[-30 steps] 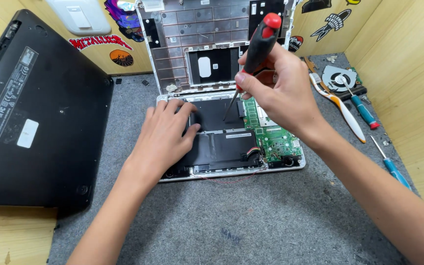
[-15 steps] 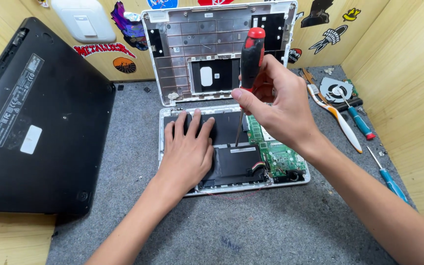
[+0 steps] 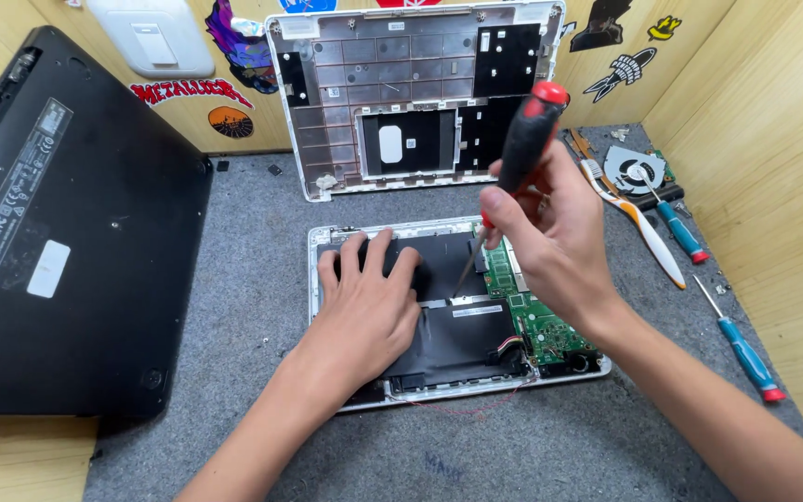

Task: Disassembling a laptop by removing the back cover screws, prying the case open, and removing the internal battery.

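Screwdriver (image 3: pixel 524 139) gripped in right hand (image 3: pixel 550 242), tip on the opened laptop (image 3: pixel 457 307); left hand (image 3: pixel 369 297) lies flat and open, bracing it. I judge unscrewing underway; next needs steady downward pressure.

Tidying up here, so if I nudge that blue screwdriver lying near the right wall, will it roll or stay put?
The blue screwdriver has a round, slim handle, so it would probably roll sideways. The grey felt mat under it likely slows that. Being small and thin, it probably feels light.

- Screwdriver (image 3: pixel 529 130): black handle, red cap.
- Opened laptop base (image 3: pixel 453 311): white frame, black battery panels, green circuit board (image 3: pixel 539 321).
- Detached cover (image 3: pixel 415 93): white edge, grey-brown grid.
- Closed laptop (image 3: pixel 62 232): black.
- Tabletop (image 3: pixel 234 270) mat: grey felt.
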